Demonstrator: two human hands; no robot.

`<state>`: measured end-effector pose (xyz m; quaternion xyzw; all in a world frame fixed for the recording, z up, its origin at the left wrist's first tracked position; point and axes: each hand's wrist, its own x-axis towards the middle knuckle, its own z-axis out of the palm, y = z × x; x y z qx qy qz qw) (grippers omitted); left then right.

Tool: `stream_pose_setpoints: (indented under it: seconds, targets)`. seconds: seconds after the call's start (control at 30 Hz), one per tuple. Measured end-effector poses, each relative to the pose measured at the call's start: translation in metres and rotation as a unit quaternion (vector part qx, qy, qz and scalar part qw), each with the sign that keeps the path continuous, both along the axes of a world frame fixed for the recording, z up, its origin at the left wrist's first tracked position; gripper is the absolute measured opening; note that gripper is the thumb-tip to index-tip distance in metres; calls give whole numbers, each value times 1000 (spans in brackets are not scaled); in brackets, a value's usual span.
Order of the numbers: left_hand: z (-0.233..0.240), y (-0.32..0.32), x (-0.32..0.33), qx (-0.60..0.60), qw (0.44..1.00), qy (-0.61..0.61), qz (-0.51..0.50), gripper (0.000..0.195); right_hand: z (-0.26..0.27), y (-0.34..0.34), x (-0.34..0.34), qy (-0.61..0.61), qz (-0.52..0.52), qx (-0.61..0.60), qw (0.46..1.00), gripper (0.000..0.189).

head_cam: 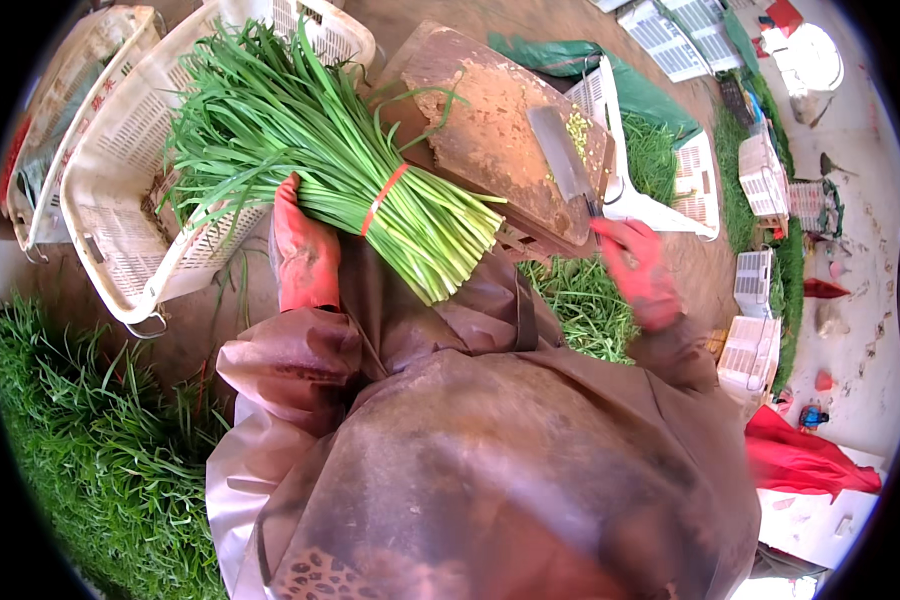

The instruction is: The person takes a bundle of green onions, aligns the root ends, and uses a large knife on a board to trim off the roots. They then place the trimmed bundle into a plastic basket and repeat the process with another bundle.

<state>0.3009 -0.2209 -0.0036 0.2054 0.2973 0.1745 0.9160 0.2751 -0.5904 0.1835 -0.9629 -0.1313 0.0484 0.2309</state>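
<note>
My left hand (305,247), in a red rubber glove, holds a large bunch of garlic chives (337,165) from below, with the thumb showing at its side. A red band (384,199) circles the bunch near its pale cut ends, which point to the lower right. On a worn wooden chopping block (480,112) lies a cleaver (559,150), its handle towards me. My right hand (634,262), gloved in red and somewhat blurred, is at the end of that handle; whether its fingers grip it is unclear. Small pale green trimmings (577,135) lie beside the blade.
An off-white plastic crate (120,217) stands at the left, with another crate (37,217) beyond it. Loose greens (585,300) lie below the block. Right of it, a white crate (626,199) holds more greens. A big heap of greens (97,450) covers the floor at lower left.
</note>
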Motion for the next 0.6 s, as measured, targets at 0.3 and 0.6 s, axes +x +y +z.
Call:
stream_pose_setpoints:
  seconds: [0.3, 0.6]
  targets:
    - [43, -12, -7, 26, 998, 43, 29, 14, -43, 126, 31, -173, 265, -116, 942, 10]
    - [2, 3, -11, 63, 996, -16, -54, 24, -57, 153, 35, -77, 161, -11, 984, 15]
